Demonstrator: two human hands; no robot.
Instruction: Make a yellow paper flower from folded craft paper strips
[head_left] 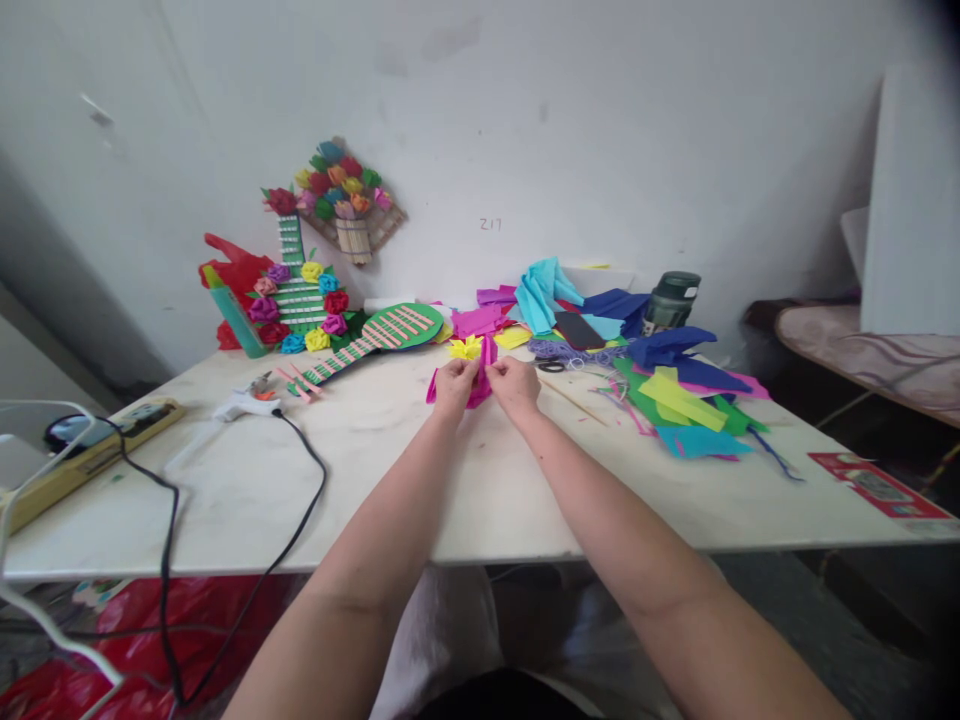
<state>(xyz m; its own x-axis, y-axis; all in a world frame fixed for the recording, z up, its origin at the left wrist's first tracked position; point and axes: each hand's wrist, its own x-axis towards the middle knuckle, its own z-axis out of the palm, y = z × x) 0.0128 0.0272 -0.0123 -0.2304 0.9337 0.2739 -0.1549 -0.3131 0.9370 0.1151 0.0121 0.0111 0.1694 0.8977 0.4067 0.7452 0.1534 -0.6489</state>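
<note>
Over the middle of the table, my left hand [454,386] and my right hand [514,386] are close together with fingers pinched. Between them is a piece of magenta crepe paper [487,352], with a strip standing up at the fingertips; both hands grip it. More of the magenta paper shows below and left of my left hand. A small yellow paper flower [466,347] with pointed petals sits just above my left fingers; whether that hand also holds it, I cannot tell. Black-handled scissors [551,366] lie right of my right hand.
A white glue gun [251,404] and its black cord lie left, near a power strip [90,455]. Behind stand a green cardboard piece with striped strips [405,326] and paper roses [311,271]. Crepe sheets [682,400], a phone [579,330] and a dark bottle [672,300] occupy the right.
</note>
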